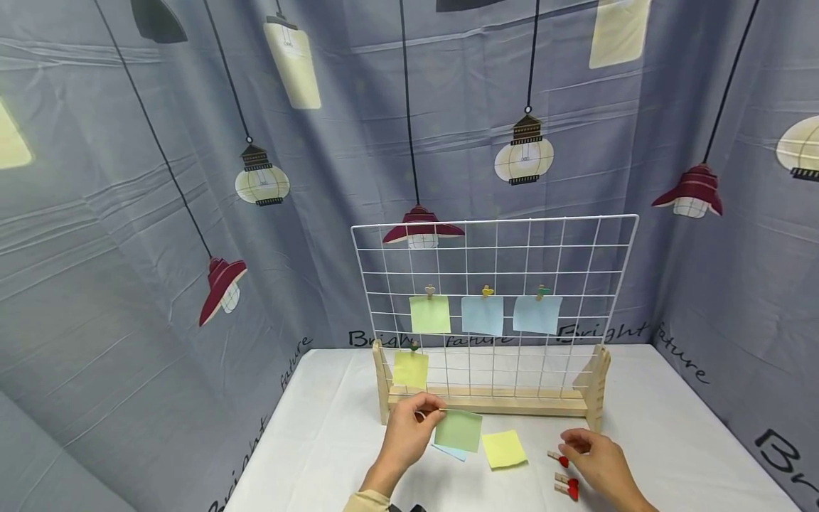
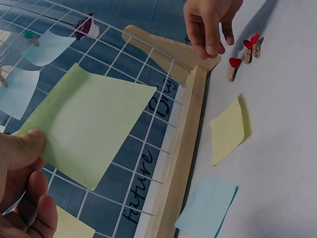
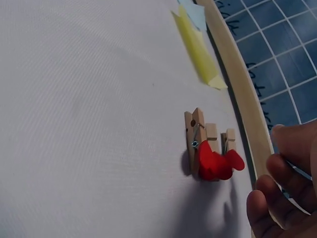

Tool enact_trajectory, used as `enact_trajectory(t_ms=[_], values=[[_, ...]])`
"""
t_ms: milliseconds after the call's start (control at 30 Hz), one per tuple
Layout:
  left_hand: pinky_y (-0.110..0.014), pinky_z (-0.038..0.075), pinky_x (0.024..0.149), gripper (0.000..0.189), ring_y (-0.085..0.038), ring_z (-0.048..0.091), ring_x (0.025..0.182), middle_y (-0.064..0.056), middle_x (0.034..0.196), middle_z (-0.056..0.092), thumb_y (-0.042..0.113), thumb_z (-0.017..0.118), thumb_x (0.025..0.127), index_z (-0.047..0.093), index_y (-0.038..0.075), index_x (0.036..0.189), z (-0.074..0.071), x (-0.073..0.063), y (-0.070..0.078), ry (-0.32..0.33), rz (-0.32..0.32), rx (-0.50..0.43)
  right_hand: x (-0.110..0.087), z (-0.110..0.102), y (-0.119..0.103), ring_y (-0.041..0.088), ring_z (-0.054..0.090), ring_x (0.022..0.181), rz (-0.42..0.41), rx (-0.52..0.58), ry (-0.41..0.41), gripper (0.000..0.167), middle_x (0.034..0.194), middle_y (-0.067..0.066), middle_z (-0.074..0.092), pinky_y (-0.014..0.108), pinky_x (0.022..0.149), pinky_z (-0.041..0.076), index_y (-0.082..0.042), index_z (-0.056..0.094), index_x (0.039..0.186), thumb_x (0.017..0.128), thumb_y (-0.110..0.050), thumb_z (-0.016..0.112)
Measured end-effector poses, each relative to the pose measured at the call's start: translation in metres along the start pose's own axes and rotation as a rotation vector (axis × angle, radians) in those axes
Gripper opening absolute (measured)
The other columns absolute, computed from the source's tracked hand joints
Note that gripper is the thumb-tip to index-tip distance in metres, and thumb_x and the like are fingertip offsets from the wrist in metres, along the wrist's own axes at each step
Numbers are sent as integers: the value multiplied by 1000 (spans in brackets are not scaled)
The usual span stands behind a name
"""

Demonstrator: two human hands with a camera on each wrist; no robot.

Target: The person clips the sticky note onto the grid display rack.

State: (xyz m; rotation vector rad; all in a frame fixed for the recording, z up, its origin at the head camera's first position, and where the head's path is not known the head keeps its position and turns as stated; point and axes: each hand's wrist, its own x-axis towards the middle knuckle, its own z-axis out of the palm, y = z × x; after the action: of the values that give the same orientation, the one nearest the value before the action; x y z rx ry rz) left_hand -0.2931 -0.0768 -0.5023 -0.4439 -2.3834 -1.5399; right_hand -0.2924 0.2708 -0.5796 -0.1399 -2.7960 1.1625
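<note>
My left hand (image 1: 406,435) pinches a green sticky note (image 1: 458,431) by its edge, thumb on its face in the left wrist view. In the head view the note hangs before the lower rail and partly covers a blue note (image 1: 453,453). My right hand (image 1: 598,459) has loosely bent fingers and holds nothing. It hovers beside several small wooden clothespins (image 3: 195,144) with red hearts, apart from them in the right wrist view. One clothespin (image 2: 234,69) lies separate from the others. A yellow note (image 1: 503,449) lies between the two hands.
A white wire grid (image 1: 495,247) stands in a wooden base (image 1: 493,402) behind my hands. Clipped to it are a light green note (image 1: 430,314), blue notes (image 1: 483,316) and a yellow note (image 1: 410,369). A grey curtain (image 1: 358,142) with printed lamps surrounds the white table (image 1: 320,427).
</note>
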Motion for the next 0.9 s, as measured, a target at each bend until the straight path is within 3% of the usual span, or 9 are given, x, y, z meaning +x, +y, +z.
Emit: enact_trajectory(t_ms=[200, 567, 900], values=[[-19, 47, 68, 11, -1, 61, 75, 4, 83, 74, 7, 77, 89, 77, 18, 91, 0, -1, 1, -4, -2, -5, 0, 4, 8, 13, 59, 77, 16, -30, -22, 21, 82, -3, 69, 31, 68, 47, -1, 75, 103, 89, -16, 75], [-19, 47, 67, 11, -1, 61, 74, 3, 82, 74, 7, 77, 89, 77, 18, 91, 0, -1, 1, -2, -9, -22, 3, 9, 21, 18, 63, 81, 26, -86, -53, 27, 87, 1, 71, 36, 68, 49, 1, 74, 102, 87, -22, 78], [-19, 47, 67, 11, -1, 60, 74, 5, 82, 74, 9, 78, 89, 77, 20, 91, 1, 0, -2, -6, -16, -18, 4, 12, 21, 17, 60, 80, 29, -102, -67, 16, 85, 1, 67, 37, 71, 47, -6, 74, 92, 85, -20, 79]])
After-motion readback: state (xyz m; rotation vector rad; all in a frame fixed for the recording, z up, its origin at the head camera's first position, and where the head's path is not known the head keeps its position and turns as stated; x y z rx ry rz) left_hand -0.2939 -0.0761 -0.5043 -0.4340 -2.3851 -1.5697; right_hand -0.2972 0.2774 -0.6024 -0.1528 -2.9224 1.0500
